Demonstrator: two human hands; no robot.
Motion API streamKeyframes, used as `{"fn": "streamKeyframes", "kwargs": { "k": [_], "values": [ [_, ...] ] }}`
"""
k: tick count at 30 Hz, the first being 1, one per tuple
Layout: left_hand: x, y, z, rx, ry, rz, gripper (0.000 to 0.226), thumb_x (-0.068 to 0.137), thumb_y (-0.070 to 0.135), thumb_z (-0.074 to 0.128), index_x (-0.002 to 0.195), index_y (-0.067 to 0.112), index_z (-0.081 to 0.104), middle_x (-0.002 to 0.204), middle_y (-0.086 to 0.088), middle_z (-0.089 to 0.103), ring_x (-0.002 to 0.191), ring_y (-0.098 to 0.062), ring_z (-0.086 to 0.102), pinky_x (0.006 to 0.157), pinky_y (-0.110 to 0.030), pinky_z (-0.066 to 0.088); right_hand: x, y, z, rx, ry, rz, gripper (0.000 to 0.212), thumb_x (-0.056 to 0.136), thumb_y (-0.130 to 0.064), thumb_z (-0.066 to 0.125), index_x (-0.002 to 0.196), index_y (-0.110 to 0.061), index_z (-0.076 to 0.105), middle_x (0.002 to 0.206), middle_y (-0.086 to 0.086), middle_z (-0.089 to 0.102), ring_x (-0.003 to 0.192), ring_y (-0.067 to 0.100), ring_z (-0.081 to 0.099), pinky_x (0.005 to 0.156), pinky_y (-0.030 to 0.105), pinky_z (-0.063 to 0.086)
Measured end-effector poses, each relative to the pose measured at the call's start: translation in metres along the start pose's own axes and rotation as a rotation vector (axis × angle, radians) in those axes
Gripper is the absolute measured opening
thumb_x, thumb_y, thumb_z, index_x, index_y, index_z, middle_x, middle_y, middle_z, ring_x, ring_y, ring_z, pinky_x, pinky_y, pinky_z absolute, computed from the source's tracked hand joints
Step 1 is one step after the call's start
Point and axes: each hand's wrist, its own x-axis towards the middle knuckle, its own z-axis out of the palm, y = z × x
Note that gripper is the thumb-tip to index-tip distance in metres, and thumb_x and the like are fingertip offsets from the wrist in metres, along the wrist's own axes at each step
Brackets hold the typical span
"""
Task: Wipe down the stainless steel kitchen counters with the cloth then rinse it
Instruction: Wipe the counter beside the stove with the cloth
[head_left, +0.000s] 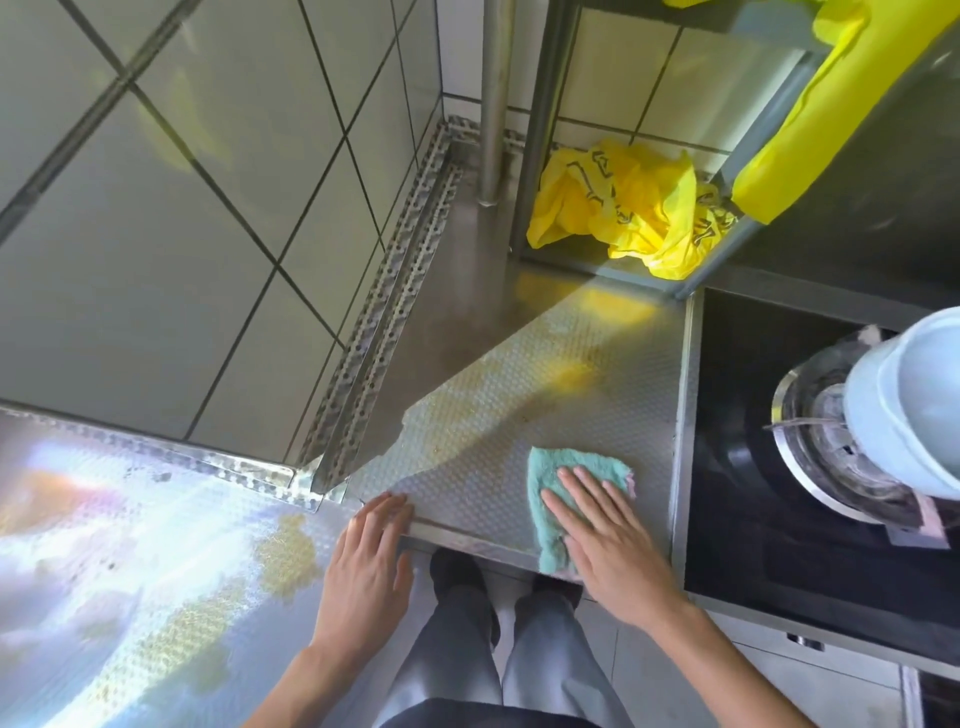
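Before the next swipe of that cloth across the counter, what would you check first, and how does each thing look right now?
1. Cloth flat under the right hand: ok.
2. Left hand bracing at the counter front edge, clear of the cloth's path: ok.
3. Counter ahead already clean: not ok, yellowish stains show further back.
4. Path free of objects: ok up to the yellow bag at the back.
5. Cloth hanging partly over the front edge: not ok, pull it back on.
6. Cloth damp enough: cannot tell.

Crumpled yellow bag (628, 208) beneath shelf; pot (852, 441) on stove (737, 519).
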Motion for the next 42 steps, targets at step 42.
{"fn": "streamKeyframes", "kwargs": {
  "k": [42],
  "values": [
    [0.000, 0.008, -0.006, -0.058, -0.003, -0.040, 0.065, 0.076, 0.004, 0.079, 0.138, 0.012, 0.063, 0.146, -0.002, 0.059, 0.145, -0.023, 0.049, 0.120, -0.033, 0.034, 0.081, -0.001, -0.023, 0.031, 0.014, 0.119, 0.059, 0.104, -0.042, 0.021, 0.160, -0.024, 0.024, 0.170, 0.007, 0.011, 0.158, 0.027, 0.006, 0.128, 0.052, 0.009]
  ]
}}
